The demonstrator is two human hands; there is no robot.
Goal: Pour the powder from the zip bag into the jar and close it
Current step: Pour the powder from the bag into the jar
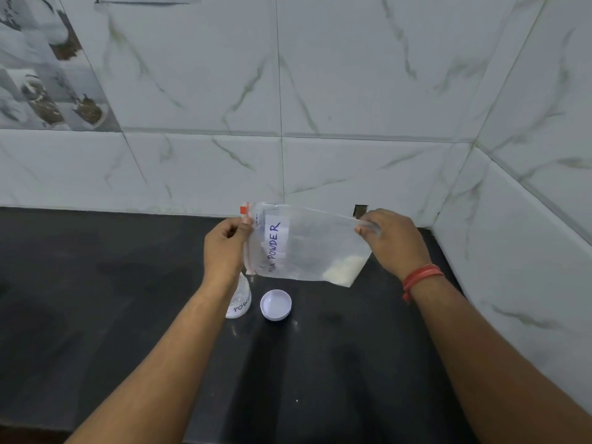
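One clear zip bag (307, 243) hangs in the air above the dark table (128, 283), turned on its side so its red zip strip runs down the left edge. One white label on the bag reads "MILK POWDER" in blue. A small heap of white powder (344, 267) sits in the bag's lower right corner.

Two hands hold the bag. The left hand (226, 243) pinches the zip edge near its top, fingers curled. The right hand (389, 240) pinches the opposite edge, at the bag's upper right corner; one red thread band (421, 277) circles that wrist.

Just below the bag's lower left corner stands one small clear jar (239, 299), partly hidden by the left wrist. One white lid (275, 304) lies beside the jar, to its right, inner side up. Marbled wall tiles (320, 91) rise behind the bag.
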